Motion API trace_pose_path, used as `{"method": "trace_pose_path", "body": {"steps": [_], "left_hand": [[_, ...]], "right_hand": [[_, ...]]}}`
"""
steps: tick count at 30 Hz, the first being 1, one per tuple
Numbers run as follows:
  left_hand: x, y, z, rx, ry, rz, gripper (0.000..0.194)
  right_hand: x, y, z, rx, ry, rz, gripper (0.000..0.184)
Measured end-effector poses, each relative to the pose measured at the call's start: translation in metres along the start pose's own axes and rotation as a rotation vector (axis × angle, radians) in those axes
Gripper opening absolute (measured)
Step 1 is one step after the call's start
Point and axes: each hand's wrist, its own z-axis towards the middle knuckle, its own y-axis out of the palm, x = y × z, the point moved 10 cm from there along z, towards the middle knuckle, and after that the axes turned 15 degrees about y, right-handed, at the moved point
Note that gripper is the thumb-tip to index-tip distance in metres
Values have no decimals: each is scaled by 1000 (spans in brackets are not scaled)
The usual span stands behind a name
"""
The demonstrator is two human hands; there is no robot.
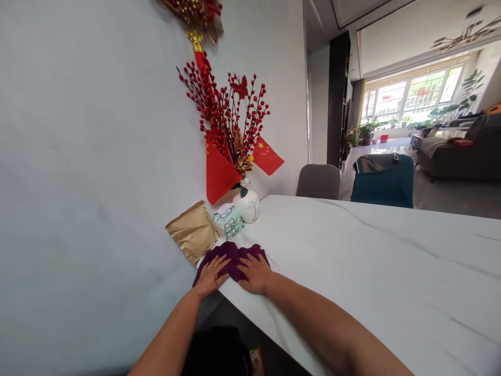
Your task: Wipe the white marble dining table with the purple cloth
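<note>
Purple cloth (pixel 231 253) spread on the worktop (pixel 352 256) near the wall (pixel 97 156), under two flat hands.
The fingers of the left hand (pixel 211 275) and right hand (pixel 255 273) are extended and splayed, resting on the soft, wrinkled fabric without gripping it; a ring shows on the left; just beyond the cloth stand a creased brown paper bag (pixel 192 232), a boxy, green-patterned tissue pack (pixel 230 222) and a rounded white vase (pixel 249 206) holding round red berries (pixel 223 115) on thin stems, with red flags (pixel 268 155) beside them; the pale worktop has grey, marble-like veins.
</note>
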Motion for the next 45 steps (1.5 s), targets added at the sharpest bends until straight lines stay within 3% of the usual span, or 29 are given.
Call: {"method": "trace_pose_path", "body": {"steps": [6,11,18,27,32,35,38,41,45], "left_hand": [[56,8,-30,-22,28,18,61],[121,22,-44,-53,132,-1,64],[246,39,-50,-148,263,-95,76],[410,45,-37,-258,468,-208,88],[480,43,-28,-321,543,-185,93],[504,42,-28,-308,641,-220,93],[507,44,-31,-283,706,-273,93],[492,45,-32,-246,697,-304,93],[451,38,-28,-201,645,-305,92]], "right_hand": [[6,-1,-59,-49,-50,25,71],[24,-5,-126,-53,-98,67,70],[72,-16,-242,-22,-116,130,70],[125,-48,-391,-35,43,164,67],[147,-52,-452,25,85,198,65],[153,-48,-471,80,121,133,65],[152,-44,-472,142,113,38,72],[149,-39,-456,166,85,-26,77],[138,-30,-412,106,45,-59,74]]}}
